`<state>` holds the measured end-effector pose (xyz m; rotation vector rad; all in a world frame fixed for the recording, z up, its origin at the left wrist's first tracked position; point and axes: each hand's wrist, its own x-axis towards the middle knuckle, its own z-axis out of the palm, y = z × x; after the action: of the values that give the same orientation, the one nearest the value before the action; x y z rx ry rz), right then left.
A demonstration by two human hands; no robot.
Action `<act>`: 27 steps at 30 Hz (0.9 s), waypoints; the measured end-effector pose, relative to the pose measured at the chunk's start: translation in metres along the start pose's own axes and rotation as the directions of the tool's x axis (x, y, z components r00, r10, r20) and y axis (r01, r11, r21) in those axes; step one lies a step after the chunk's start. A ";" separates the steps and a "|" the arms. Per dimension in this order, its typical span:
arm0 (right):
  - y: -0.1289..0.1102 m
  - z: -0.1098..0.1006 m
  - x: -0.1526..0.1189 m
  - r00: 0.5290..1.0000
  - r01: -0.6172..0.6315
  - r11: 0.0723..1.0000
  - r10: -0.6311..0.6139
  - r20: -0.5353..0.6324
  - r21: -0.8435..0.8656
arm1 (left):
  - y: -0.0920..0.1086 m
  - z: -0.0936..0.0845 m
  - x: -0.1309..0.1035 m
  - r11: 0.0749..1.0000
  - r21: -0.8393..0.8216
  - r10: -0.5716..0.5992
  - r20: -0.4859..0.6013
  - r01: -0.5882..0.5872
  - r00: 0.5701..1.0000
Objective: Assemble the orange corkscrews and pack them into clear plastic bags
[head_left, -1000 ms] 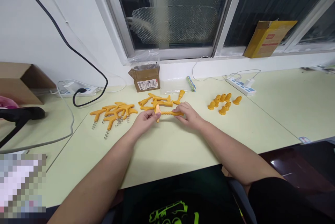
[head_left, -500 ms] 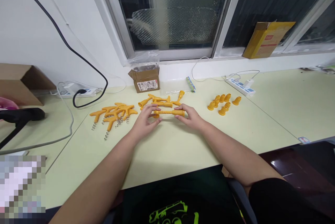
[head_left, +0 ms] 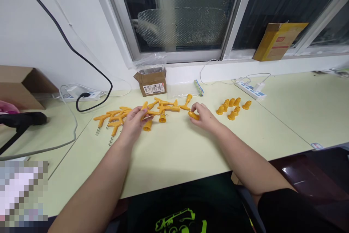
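My left hand (head_left: 133, 121) is closed around the handle of a yellow corkscrew (head_left: 144, 112), its shaft pointing right. In my right hand (head_left: 205, 118) a yellow flared sleeve (head_left: 194, 115) is pinched between thumb and fingers, apart from the corkscrew. Beyond and between the hands lie several yellow corkscrews in their sleeves (head_left: 171, 108). A wide sleeve end (head_left: 147, 126) shows just below my left fingers. Left of that hand is a pile of bare corkscrews (head_left: 116, 121) with metal spirals showing, partly hidden by the hand.
Several loose yellow sleeves (head_left: 231, 115) stand at right. Behind are a small open carton (head_left: 153, 83), a clear plastic bag (head_left: 181, 90) and a power strip (head_left: 250, 89). A black cable (head_left: 65, 40) hangs at left above another power strip (head_left: 94, 96).
The corkscrew and sleeve, joined in line between my hands before, are now apart. My left hand has moved left with the corkscrew; my right has shifted slightly right with the sleeve, turning it.
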<state>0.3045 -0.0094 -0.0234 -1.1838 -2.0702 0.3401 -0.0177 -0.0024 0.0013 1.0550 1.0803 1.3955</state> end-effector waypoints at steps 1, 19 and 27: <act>0.004 -0.006 -0.001 0.997 -0.040 0.999 0.040 0.070 -0.002 | 0.005 -0.005 0.002 1.000 -0.012 0.015 -0.033 -0.016 0.999; 0.041 -0.042 -0.005 0.794 -0.599 0.691 0.576 -0.192 -0.405 | 0.023 -0.109 0.026 0.601 0.727 0.156 -0.515 0.333 0.843; 0.011 0.016 0.004 0.995 -0.049 0.935 0.075 0.061 -0.350 | 0.015 -0.121 0.035 0.339 0.876 0.201 -0.424 0.343 0.883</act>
<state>0.2988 0.0023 -0.0390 -1.4659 -2.2217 0.0430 -0.1414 0.0233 -0.0080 1.4473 2.4881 0.8361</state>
